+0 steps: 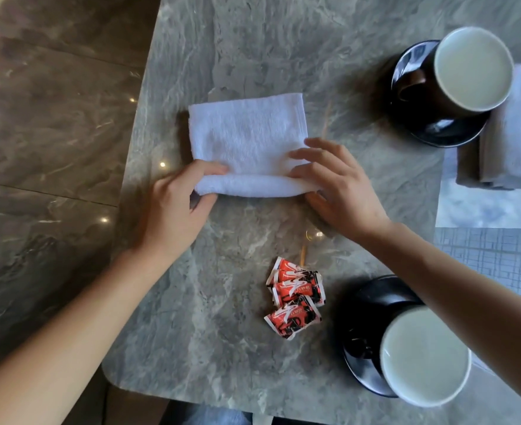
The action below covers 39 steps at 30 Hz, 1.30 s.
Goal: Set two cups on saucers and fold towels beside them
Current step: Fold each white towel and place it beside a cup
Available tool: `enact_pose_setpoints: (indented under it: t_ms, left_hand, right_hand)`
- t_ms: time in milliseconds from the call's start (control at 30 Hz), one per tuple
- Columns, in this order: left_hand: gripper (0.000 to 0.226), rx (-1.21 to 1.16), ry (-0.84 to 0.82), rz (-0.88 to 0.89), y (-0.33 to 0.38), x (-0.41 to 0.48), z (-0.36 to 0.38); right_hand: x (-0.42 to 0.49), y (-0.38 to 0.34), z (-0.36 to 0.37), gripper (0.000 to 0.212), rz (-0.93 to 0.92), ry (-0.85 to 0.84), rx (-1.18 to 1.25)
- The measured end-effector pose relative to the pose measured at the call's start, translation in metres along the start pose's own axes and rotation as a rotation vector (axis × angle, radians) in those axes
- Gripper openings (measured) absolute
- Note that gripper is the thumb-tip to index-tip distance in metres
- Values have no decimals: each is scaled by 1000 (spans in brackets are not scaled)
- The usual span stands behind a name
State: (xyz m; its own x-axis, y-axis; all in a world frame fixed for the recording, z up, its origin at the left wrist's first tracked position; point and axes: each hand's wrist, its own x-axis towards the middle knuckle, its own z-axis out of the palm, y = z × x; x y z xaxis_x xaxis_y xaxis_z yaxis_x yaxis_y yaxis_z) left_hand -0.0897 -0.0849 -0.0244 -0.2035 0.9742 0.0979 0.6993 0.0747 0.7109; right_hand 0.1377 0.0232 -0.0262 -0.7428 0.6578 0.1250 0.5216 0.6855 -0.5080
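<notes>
Now the white towel (pixel 248 139) lies flat near the middle of the marble table (pixel 222 348), its near edge turned up into a soft roll or fold that runs left to right across the view, so the long axis lies crosswise to the person. The left hand (pixel 173 207) pinches the left end of that fold, thumb on top and fingers curled under, while the right hand (pixel 336 185) has the right end, its fingers spread loosely over the cloth and the thumb tucked beneath. So this towel looks about half folded, by my reckoning. Further out, both places seem set: a far cup (pixel 470 69) sits on its dark saucer (pixel 437 130) with a finished folded towel (pixel 516 130) just beside it, though that one is cut by the frame edge and hard to read. The near cup (pixel 424 357) stands on its own saucer (pixel 366 302), no towel beside it yet. Red sachets (pixel 296 297) lie between.
</notes>
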Motion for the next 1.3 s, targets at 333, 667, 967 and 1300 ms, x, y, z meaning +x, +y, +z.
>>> enact_pose_setpoints:
  t_ms: [333, 667, 967, 1300]
  left_hand:
    - [24, 55, -32, 39, 14, -12, -1]
    - [17, -23, -104, -69, 16, -20, -6]
    - [19, -684, -146, -467, 45, -35, 20]
    - [13, -702, -90, -545, 45, -42, 29]
  right_hand:
    - [-4, 15, -18, 24, -62, 39, 30]
    - [-5, 7, -12, 21, 74, 60, 52]
    - [15, 8, -14, 29, 221, 32, 85]
    - [26, 7, -14, 36, 122, 13, -13]
